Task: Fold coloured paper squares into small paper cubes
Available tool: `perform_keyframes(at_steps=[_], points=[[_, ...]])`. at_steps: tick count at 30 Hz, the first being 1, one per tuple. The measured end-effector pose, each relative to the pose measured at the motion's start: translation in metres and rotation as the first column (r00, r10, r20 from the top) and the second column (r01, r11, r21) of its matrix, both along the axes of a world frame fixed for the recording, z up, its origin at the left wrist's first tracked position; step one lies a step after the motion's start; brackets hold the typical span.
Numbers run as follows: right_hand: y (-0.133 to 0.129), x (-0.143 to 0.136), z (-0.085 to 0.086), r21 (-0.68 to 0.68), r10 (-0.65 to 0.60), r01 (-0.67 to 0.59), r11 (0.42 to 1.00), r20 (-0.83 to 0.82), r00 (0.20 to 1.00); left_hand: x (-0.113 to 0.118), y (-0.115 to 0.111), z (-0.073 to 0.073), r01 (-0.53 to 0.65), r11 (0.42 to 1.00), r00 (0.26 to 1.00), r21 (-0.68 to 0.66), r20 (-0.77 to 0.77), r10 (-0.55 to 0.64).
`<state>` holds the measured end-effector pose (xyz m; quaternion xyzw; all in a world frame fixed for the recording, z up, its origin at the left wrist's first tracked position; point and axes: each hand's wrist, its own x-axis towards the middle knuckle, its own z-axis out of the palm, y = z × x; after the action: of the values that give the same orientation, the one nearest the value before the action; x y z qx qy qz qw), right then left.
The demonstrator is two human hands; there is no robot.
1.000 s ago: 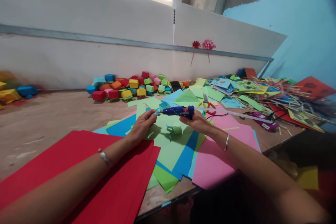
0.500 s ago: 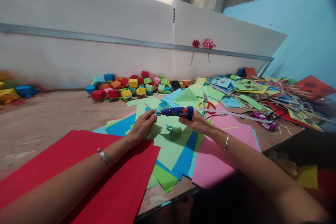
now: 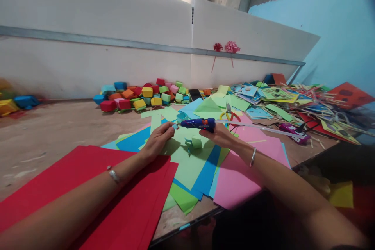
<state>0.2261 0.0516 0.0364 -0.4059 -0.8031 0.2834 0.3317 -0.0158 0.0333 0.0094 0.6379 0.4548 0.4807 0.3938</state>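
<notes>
Between its fingertips my left hand (image 3: 159, 138) pinches a small light-blue paper piece (image 3: 175, 126). My right hand (image 3: 216, 133) is wrapped round the handle of a blue glue gun (image 3: 197, 124), whose nozzle points left, close beside that paper piece. A long clear glue stick (image 3: 252, 125) sticks out of the gun's rear toward the right. Below the gun, a small pale-green paper shape (image 3: 197, 141) with curled blue-green strips lies on light-green sheets (image 3: 187, 164). Just behind the nozzle sits a folded teal paper piece (image 3: 182, 116).
Red sheets (image 3: 117, 203) lie at the left front, pink sheets (image 3: 243, 175) at the right. Coloured paper blocks (image 3: 140, 97) line the wall. Pliers (image 3: 230, 115), a purple power strip (image 3: 293, 132) and heaped cards and sticks occupy the right side.
The glue gun's nozzle has drawn slightly away from the small paper piece, which now shows more clearly at my left fingertips. The view has shifted slightly.
</notes>
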Motion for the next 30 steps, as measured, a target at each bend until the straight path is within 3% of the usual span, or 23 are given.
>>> perform_keyframes(at_steps=[4,8,10,11,13,17,24,30], points=[[0.011,0.016,0.007,0.124,-0.132,0.125,0.984,0.049,0.99,0.001,-0.002,0.002,-0.025,1.0,1.0,-0.005,-0.013,0.025],[0.023,0.066,0.031,0.307,-0.333,0.26,0.915,0.215,0.918,0.0,-0.004,0.004,-0.06,0.995,0.998,-0.082,0.018,0.062],[0.028,0.101,0.042,0.436,-0.458,0.284,0.854,0.372,0.807,0.0,-0.004,0.005,-0.082,0.99,0.996,-0.113,0.034,0.086],[0.031,0.119,0.046,0.493,-0.535,0.297,0.818,0.462,0.707,0.0,-0.003,0.006,-0.091,0.989,0.994,-0.113,0.045,0.097],[0.036,0.152,0.049,0.527,-0.612,0.312,0.791,0.666,0.426,0.001,-0.003,0.008,-0.106,0.988,0.99,-0.108,0.078,0.115],[0.046,0.195,0.038,0.504,-0.603,0.35,0.789,0.746,0.284,0.004,-0.004,0.014,-0.17,0.973,0.969,-0.155,0.154,0.193],[0.054,0.209,0.021,0.446,-0.583,0.52,0.729,0.802,0.129,0.006,-0.007,0.018,-0.229,0.952,0.949,-0.203,0.172,0.265],[0.039,0.177,0.031,0.338,-0.474,0.54,0.771,0.87,0.133,0.006,-0.007,0.013,-0.23,0.973,0.928,-0.036,0.292,0.23]])
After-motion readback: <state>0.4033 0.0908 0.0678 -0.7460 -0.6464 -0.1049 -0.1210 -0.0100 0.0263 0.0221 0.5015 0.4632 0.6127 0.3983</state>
